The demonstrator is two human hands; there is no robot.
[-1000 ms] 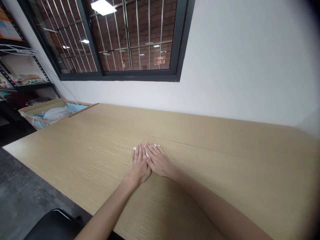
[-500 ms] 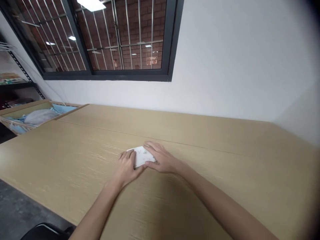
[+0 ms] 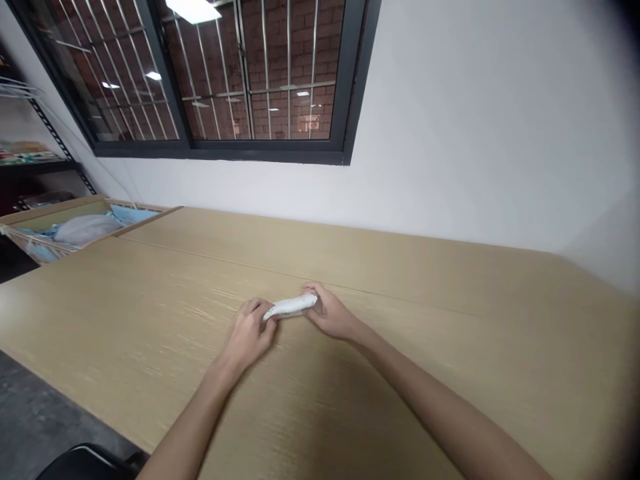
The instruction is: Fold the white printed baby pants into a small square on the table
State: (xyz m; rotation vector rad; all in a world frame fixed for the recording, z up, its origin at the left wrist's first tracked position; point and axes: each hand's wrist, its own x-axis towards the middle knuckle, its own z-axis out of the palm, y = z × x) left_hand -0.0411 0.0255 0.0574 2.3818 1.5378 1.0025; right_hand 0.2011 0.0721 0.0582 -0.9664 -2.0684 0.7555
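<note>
A small white folded cloth-like item (image 3: 291,306) is held between my two hands, seen edge-on as a narrow strip just above the wooden table (image 3: 165,293). My left hand (image 3: 251,333) grips its left end, fingers bent over it and thumb at the near side. At the right end, my right hand (image 3: 330,313) holds it between curled fingers and thumb. The item's underside and the fingertips behind it are partly hidden.
Beyond the table stands a white wall (image 3: 450,133) with a dark-framed barred window (image 3: 280,152). A wooden-edged bin (image 3: 50,212) holding blue and grey cloth is at the far left. A black chair (image 3: 85,463) shows at the lower left.
The white item lay flatter with its patterned face showing; now it is tilted up and seen from its edge. My right hand has shifted slightly right, and the camera view has moved a little.
</note>
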